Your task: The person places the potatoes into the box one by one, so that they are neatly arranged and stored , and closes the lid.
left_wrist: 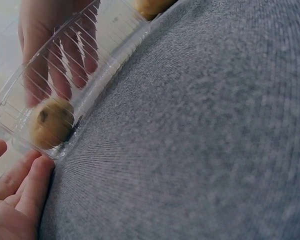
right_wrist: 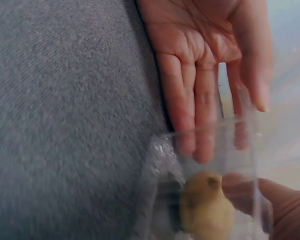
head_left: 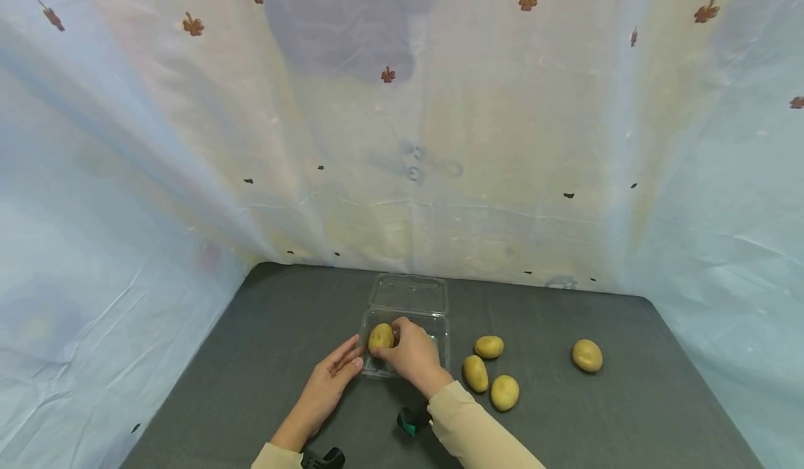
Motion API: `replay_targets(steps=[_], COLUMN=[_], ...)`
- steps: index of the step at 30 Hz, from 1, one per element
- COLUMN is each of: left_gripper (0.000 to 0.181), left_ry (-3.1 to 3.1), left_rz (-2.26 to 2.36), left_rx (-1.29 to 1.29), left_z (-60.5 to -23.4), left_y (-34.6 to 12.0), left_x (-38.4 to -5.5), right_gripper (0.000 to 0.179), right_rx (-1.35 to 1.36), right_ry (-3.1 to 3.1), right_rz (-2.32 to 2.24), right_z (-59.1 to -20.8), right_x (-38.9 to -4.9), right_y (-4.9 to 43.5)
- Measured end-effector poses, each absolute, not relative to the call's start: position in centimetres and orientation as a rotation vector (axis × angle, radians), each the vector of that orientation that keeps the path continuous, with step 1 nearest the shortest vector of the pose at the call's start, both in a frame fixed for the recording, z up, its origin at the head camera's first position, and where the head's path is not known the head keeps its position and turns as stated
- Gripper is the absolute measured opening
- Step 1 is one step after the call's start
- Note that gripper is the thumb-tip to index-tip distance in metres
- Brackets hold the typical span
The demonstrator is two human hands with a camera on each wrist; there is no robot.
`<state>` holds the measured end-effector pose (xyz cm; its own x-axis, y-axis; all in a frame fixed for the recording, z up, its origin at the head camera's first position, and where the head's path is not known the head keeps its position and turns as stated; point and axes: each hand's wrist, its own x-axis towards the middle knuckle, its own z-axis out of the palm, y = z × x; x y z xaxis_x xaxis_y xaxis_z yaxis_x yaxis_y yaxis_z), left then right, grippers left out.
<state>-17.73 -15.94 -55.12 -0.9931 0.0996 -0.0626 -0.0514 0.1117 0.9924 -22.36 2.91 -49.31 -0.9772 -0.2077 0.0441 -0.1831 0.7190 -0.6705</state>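
A clear plastic clamshell container stands on the dark table with its lid folded back, away from me. Inside, at its left end, is a yellow potato with a dark spot that shows in the left wrist view. My right hand reaches into the container from the right and holds this potato between thumb and fingers. My left hand is at the container's left side, its fingers nearly straight and the fingertips against the clear wall. In the right wrist view, the left fingers show partly through the plastic.
To the right of the container, three potatoes lie close together on the grey table. A single potato sits farther right. Pale patterned sheeting hangs behind the table and along both sides.
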Motion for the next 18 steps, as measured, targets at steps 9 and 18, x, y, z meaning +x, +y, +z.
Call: replay_targets(steps=[9, 18], left_gripper=[0.055, 0.056], left_ry=[2.277, 2.262], left_rz=[2.023, 2.028], left_rx=[0.038, 0.047], left_z=[-55.2, -55.2], left_y=[-15.8, -15.9], left_x=[-17.7, -17.8], right_gripper=[0.066, 0.071], right_rx=[-0.342, -0.38], right_ry=[2.933, 2.946], right_rz=[-1.156, -1.279], right_z=[-47.6, -46.3], right_x=[-21.7, -21.0], right_y=[5.7, 9.0])
